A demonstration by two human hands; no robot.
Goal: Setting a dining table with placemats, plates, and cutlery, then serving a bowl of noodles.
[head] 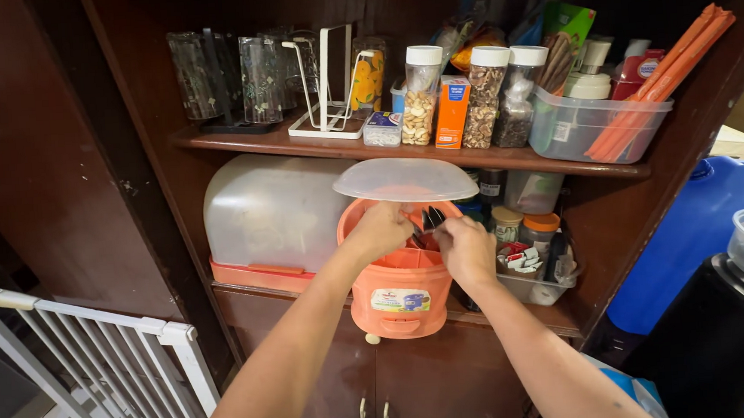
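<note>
Cutlery (431, 218) stands upright in the orange holder (401, 289) on the lower cabinet shelf (473, 313), clear lid (405, 179) raised above it. My left hand (379, 230) props up the lid from beneath; my right hand (466, 248) pinches dark cutlery handles. Upper shelf: jars of nuts (421, 94), clear bin (595, 126) holding orange rolls (665, 70).

Both bare forearms rise from the lower edge of the view and converge toward the centre, the left from lower left, the right from lower right. The left hand (379, 231) is raised with wrist bent, its fingers curled forward and upward. The right hand (466, 248) sits just beside it, knuckles up, fingers pinched together at the tips.
</note>
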